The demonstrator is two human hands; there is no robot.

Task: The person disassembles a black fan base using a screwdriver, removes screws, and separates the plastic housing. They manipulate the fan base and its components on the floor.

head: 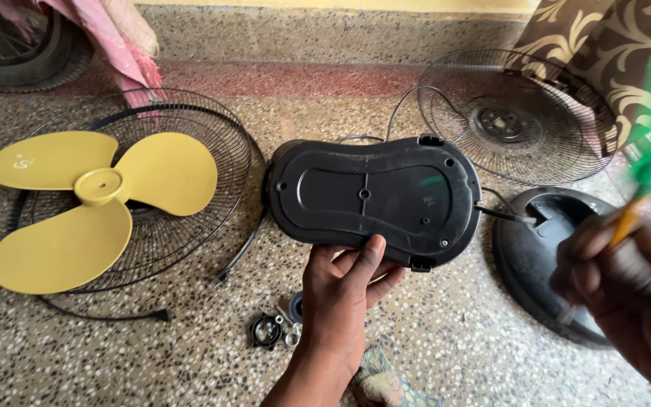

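Speckled terrazzo floor (pixel 453 332), left hand (pixel 340 294) fingers clamped on black housing (pixel 371 197), right hand (pixel 627 279) gripping screwdriver (pixel 631 215)

Your left hand (pixel 344 301) has open floor (pixel 461 332) to its right, running between the black housing (pixel 371 197) and the dark base (pixel 544 260). Just left of your wrist, small loose parts (pixel 276 328) lie on the floor. Further left, the grille (pixel 126 188) carrying the yellow blade (pixel 88 203) blocks the way, a cable (pixel 99 315) trailing along its near edge. Behind the housing, a second grille (pixel 514 117) and a wire (pixel 401 113) take up the far right; bare floor lies far centre.
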